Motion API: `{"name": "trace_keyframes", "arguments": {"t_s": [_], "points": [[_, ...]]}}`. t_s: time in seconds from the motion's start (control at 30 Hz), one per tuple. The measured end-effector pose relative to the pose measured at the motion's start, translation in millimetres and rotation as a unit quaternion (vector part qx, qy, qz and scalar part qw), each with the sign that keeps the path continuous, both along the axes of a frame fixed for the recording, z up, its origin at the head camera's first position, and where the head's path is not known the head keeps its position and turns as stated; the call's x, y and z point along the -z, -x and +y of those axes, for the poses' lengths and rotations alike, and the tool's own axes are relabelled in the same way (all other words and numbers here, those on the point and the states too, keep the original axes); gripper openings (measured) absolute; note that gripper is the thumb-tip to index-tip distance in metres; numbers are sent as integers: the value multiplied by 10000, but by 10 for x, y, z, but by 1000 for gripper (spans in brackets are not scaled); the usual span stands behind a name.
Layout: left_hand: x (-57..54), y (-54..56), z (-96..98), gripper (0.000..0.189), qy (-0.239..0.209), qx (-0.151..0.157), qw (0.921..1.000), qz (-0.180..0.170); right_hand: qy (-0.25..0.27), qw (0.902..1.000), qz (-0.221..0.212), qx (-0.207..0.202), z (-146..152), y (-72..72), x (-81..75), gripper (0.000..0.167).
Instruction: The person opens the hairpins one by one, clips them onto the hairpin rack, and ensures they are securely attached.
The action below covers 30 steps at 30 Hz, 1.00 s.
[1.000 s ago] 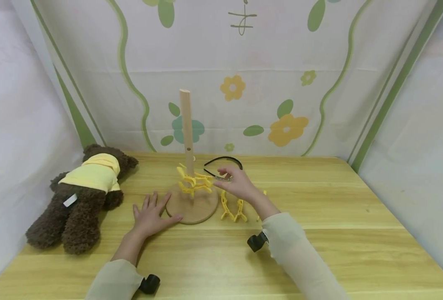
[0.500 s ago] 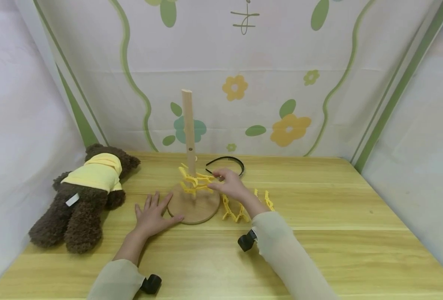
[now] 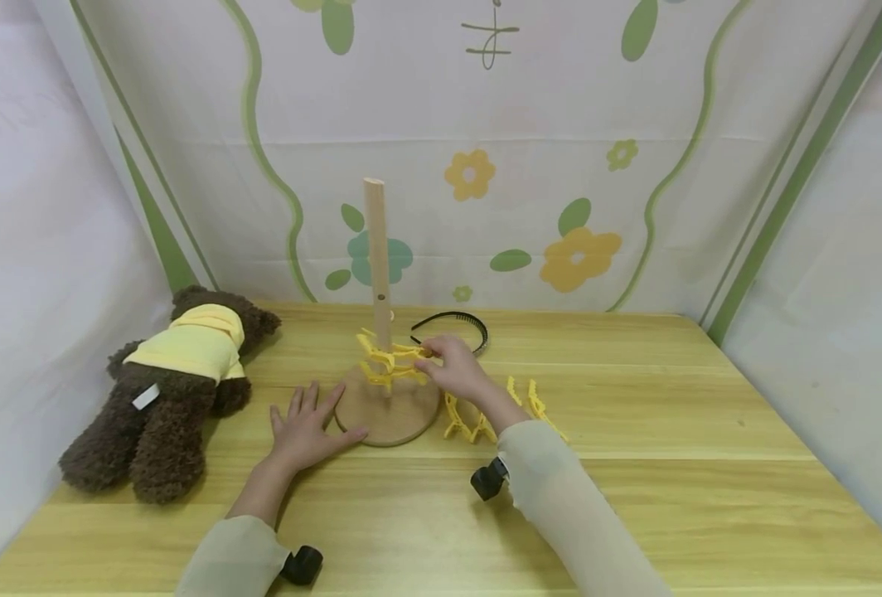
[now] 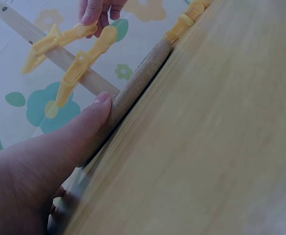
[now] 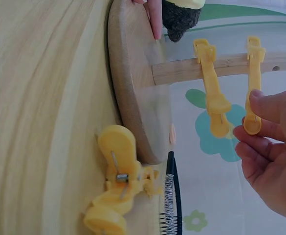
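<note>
A wooden post [image 3: 377,257] rises from a round wooden base [image 3: 389,424]. Two yellow hair clips cross the post low down, one above the other. My right hand [image 3: 456,366] pinches the handle end of the upper hair clip [image 5: 254,63] between thumb and fingers, as the right wrist view shows. Just beneath it, the lower hair clip [image 5: 211,85] sits on the post untouched. My left hand [image 3: 305,431] lies spread at the left side of the base, its thumb and fingertips at the rim.
Several loose yellow hair clips [image 3: 536,402] stand right of the base, partly behind my right forearm. A black headband [image 3: 478,326] lies behind my right hand. On the left a brown teddy bear [image 3: 165,423] in a yellow top lies on the wooden table [image 3: 709,497].
My right hand has moved left to the upper hair clip, and its thumb and fingers have closed on the end. The left hand stays at the base.
</note>
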<state>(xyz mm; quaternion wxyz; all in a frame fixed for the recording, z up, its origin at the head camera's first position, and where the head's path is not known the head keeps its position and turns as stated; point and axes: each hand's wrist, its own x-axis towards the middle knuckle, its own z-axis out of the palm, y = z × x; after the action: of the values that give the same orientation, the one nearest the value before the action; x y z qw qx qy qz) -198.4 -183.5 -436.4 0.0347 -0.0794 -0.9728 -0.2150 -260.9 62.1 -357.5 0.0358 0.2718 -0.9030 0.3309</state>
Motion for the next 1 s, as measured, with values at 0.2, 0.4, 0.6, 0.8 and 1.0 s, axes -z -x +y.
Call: {"name": "trace_keyframes", "arguments": {"t_s": [0.2, 0.4, 0.6, 0.8, 1.0], "points": [[-23, -10, -3, 93, 20, 10, 10000, 16, -318, 9987, 341, -180, -7, -13, -85, 32], [-31, -16, 2, 93, 22, 23, 10000, 12, -385, 9978, 485, -218, -22, -1, -131, 17], [-24, -9, 5, 93, 15, 41, 10000, 7, -555, 9943, 855, -326, -37, 18, -169, 12], [-21, -3, 8, 92, -7, 71, 10000, 14, -511, 9960, 702, -228, -37, 15, -193, 16], [-15, -7, 0, 92, 14, 39, 10000, 11, -444, 9978, 491, -68, -29, -8, -180, 27]]}}
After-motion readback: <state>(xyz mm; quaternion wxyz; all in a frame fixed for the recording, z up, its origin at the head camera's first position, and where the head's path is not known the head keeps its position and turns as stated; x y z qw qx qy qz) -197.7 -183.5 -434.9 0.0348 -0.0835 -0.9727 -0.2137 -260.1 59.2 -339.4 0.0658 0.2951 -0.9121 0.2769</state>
